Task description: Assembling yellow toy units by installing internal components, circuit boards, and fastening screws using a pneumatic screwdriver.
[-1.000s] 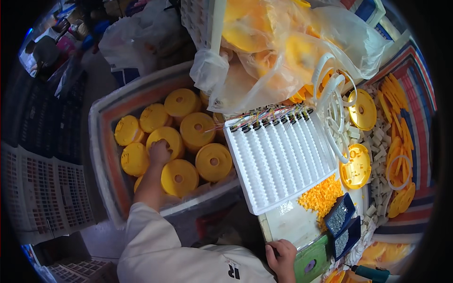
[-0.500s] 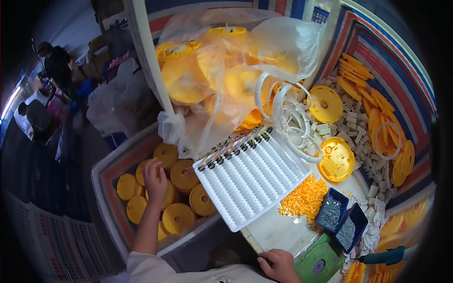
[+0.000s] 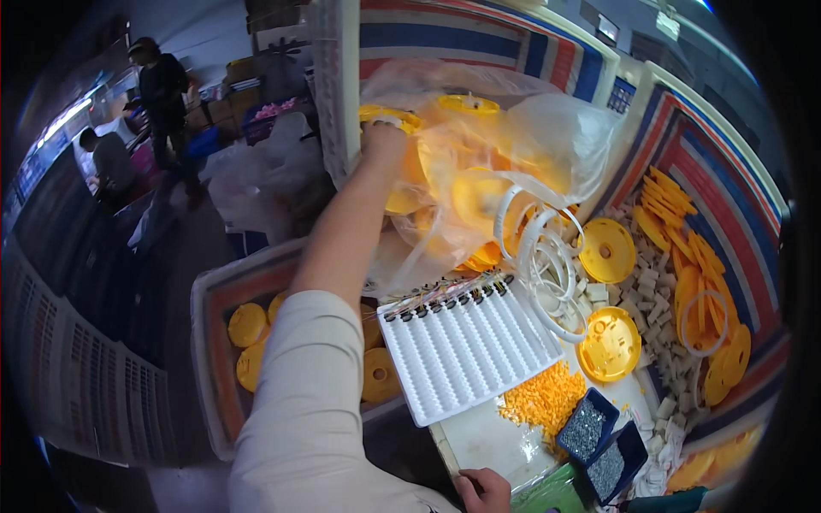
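My left hand (image 3: 382, 144) reaches far forward over the plastic bag. Its fingers are bent round a yellow round housing (image 3: 400, 118) with pale parts inside, at the bag's far left. More yellow round parts (image 3: 475, 197) lie under the clear plastic bag (image 3: 556, 124). At the table's near edge rests my right hand (image 3: 484, 491), fingers curled in with nothing visible in them; the lower frame edge cuts it off. Between my arms lies a white ridged tray (image 3: 466, 350), with small black parts and thin coloured wires (image 3: 445, 299) along its far edge.
Left, a crate (image 3: 208, 342) holds yellow round housings (image 3: 248, 325). Right of the tray are white rings (image 3: 547, 265), a yellow shell (image 3: 609, 344), orange small pieces (image 3: 547, 398), blue bins of screws (image 3: 587, 427), white blocks (image 3: 650, 282) and a green disc-like pack (image 3: 547, 494). People stand and sit far left.
My left hand has left the housings in the crate and stretched forward to the one at the bag. The view has shifted. My right hand stays by the table edge.
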`<state>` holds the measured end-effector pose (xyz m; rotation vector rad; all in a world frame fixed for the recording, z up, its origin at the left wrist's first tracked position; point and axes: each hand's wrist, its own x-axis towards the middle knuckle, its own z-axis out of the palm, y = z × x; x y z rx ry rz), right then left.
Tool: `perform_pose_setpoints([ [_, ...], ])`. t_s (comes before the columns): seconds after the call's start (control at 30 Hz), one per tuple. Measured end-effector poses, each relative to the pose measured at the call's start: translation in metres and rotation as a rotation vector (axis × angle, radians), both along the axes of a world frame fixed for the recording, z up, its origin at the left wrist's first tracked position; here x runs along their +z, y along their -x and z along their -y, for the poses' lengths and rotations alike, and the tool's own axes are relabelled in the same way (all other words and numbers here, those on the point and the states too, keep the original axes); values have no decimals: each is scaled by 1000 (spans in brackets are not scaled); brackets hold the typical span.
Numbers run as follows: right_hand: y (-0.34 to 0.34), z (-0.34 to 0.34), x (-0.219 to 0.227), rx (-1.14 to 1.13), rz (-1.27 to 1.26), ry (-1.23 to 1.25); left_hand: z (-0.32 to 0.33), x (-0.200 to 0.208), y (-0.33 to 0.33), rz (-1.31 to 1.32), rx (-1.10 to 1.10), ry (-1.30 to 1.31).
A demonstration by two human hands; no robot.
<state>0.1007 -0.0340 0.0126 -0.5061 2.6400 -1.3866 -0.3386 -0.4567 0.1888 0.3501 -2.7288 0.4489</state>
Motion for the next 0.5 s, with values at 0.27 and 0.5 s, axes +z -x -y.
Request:
perform_pose_setpoints([
  [0.27,-5,-15,-16,-78,33,60,-42,42,-46,-695,-494,-8],
  [0.5,-11,-24,6,-175,176,263,-79,-33,-189,-1096,-885,-804],
])
